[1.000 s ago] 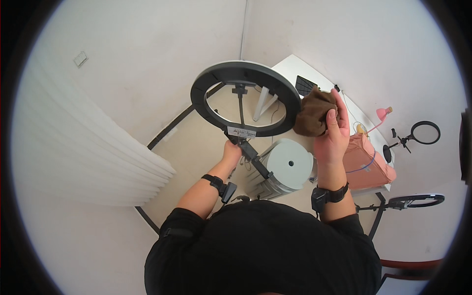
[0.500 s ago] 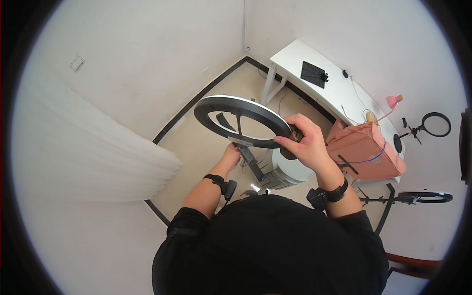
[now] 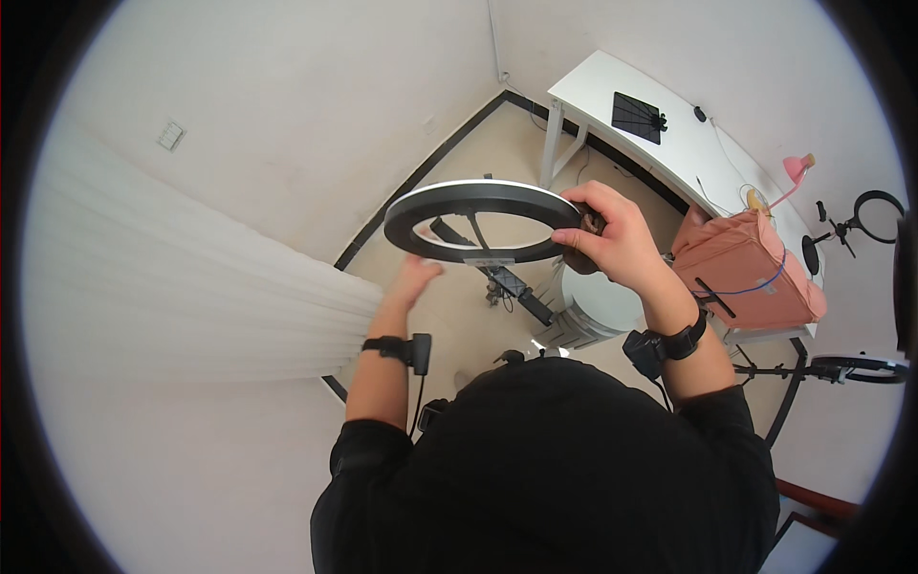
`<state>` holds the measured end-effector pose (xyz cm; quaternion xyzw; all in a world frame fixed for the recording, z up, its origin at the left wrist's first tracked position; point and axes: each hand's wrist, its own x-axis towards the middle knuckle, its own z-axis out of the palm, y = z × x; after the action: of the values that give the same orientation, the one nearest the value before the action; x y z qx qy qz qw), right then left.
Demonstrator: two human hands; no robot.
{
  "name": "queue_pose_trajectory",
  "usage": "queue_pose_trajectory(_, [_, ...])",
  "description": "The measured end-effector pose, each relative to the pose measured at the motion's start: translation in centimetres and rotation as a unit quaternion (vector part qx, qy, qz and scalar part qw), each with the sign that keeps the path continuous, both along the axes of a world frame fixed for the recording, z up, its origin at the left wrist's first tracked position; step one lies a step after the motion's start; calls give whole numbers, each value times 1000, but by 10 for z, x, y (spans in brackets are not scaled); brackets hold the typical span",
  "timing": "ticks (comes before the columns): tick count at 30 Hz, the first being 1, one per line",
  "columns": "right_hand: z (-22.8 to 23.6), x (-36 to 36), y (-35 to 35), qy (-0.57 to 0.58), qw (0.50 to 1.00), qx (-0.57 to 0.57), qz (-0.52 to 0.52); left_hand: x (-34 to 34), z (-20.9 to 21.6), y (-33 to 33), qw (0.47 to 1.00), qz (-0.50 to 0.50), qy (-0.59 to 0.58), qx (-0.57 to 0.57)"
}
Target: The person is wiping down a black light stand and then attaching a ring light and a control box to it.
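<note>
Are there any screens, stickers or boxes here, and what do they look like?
Dark flat screen: lies on the white desk, rectangular, black.
Small label: on the near rim of the black ring light, pale strip.
Wall plate: on the white wall, small pale rectangle.
No boxes show.

Black ring light (image 3: 483,222), tilted near-flat

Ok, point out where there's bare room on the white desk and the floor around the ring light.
The white desk is bare at its near-left end, before the dark tablet; its far end by the pink lamp is cluttered. The floor between wall and desk legs lies free. Under the ring light, held by the right hand, stand and white round stool crowd it.
</note>
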<state>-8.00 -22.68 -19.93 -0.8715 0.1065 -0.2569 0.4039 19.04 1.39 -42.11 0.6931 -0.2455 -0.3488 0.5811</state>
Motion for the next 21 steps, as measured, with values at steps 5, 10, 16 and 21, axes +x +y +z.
queue_pose_trajectory(5, [-4, 1, -9, 4, 1000, 8, -5, -28, 178, 14, 954, -16, -156, -257])
queue_pose_trajectory(10, [-14, 8, -12, -22, 997, 75, -2, -53, 226, 11, 967, -49, -234, -85])
queue_pose_trajectory(16, [-41, 34, -2, -206, 913, 335, -112, -52, 214, -1, 974, -1, -215, -76])
queue_pose_trajectory(21, [-32, 53, 19, -324, 834, 441, -68, -58, 214, -2, 973, 13, -211, -95])
